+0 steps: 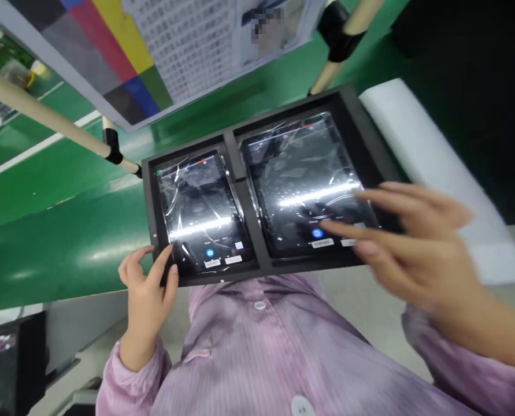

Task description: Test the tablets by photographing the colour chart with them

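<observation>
A black two-slot tray (244, 173) is held in front of me at a tilt. A film-wrapped tablet sits in each slot, one at the left (200, 208) and one at the right (304, 179), both with lit screens. My left hand (147, 289) grips the tray's near left corner, thumb on the rim. My right hand (408, 237) hovers over the right tablet with fingers stretched out, a fingertip at or just above the buttons along the screen's lower edge. I wear pink striped sleeves.
A green surface (58, 231) lies beyond the tray. A colour test chart (122, 52) hangs above on pale tubes (44, 115). A white foam sheet (422, 150) lies at the right. Another black tray (6, 358) stands at the lower left.
</observation>
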The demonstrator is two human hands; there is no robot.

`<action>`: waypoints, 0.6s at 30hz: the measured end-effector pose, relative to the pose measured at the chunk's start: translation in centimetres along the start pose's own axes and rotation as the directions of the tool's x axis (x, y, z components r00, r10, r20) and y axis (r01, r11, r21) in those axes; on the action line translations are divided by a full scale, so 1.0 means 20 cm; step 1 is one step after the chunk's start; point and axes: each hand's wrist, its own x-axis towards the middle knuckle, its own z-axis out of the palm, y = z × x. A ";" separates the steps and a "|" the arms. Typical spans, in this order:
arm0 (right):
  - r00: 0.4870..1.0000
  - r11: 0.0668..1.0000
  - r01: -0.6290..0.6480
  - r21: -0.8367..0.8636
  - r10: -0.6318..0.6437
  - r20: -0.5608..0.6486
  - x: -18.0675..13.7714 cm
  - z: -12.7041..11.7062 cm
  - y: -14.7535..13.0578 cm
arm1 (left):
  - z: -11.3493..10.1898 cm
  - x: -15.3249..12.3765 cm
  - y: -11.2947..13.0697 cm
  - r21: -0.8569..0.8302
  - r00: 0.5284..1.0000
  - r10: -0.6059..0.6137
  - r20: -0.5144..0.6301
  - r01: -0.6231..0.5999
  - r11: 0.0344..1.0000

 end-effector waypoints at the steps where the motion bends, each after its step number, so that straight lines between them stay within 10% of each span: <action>1: 0.997 0.996 0.080 0.033 -0.080 -0.022 0.00 0.02 -0.05 | 0.01 0.01 0.00 -0.019 1.000 -0.018 -0.005 0.018 1.000; 11: 0.989 0.992 0.123 -0.004 -0.123 -0.081 0.02 0.13 -0.16 | 0.12 0.03 -0.01 -0.161 0.982 -0.184 -0.041 0.176 0.971; 18: 0.954 0.982 -0.191 -0.002 0.185 -0.235 -0.03 0.02 -0.03 | 0.13 0.03 0.04 -0.164 0.943 -0.171 -0.284 0.128 0.978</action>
